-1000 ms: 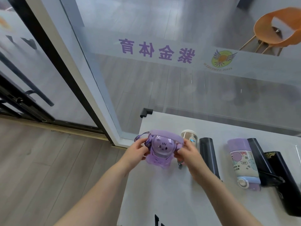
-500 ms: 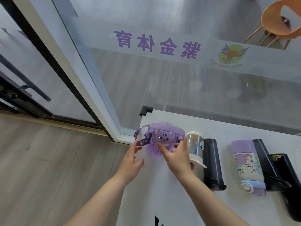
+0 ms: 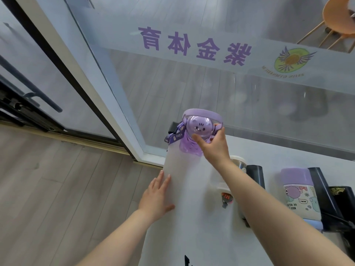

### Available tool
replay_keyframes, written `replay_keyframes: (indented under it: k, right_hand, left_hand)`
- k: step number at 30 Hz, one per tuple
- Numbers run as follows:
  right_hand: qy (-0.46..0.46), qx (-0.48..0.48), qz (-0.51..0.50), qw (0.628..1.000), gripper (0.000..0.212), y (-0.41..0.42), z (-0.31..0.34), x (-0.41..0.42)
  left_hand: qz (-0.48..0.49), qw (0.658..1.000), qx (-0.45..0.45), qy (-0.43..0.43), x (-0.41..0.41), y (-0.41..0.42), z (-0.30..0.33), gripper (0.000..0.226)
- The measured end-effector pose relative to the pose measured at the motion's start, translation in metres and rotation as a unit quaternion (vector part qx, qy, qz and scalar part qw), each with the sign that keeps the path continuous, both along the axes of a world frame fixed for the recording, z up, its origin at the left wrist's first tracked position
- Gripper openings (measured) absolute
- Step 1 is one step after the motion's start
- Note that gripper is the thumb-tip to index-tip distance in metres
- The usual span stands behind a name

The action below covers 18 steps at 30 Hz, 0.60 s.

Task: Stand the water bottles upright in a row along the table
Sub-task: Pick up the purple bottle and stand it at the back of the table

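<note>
At table's far corner | right hand (image 3: 212, 148) clamped on purple bottle (image 3: 194, 135); left hand (image 3: 156, 196) spread flat

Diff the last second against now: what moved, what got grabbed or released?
The left hand let go of the purple cat bottle and dropped flat onto the table edge. The right hand alone grips the bottle, now carried toward the table's far left corner. The other bottles lie as before.
</note>
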State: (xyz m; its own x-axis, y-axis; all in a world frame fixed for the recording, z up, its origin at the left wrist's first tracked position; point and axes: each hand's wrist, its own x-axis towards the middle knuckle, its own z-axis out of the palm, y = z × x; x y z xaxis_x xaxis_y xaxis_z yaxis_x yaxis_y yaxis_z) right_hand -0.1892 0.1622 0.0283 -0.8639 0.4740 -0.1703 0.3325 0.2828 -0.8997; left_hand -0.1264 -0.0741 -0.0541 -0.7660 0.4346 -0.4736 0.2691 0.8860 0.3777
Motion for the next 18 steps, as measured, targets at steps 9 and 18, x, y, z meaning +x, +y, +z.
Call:
replay_keyframes:
  k: [9, 18]
  right_hand:
    - [-0.005, 0.013, -0.001, 1.000, 0.073, 0.016, -0.001, -0.020]
    - [-0.025, 0.040, 0.010, 0.999, 0.097, 0.018, 0.008, -0.007]
  left_hand:
    - [-0.001, 1.000, 0.002, 0.004, -0.002, -0.001, -0.005, 0.103]
    - [-0.002, 1.000, 0.002, -0.010, -0.002, -0.001, -0.007, 0.104]
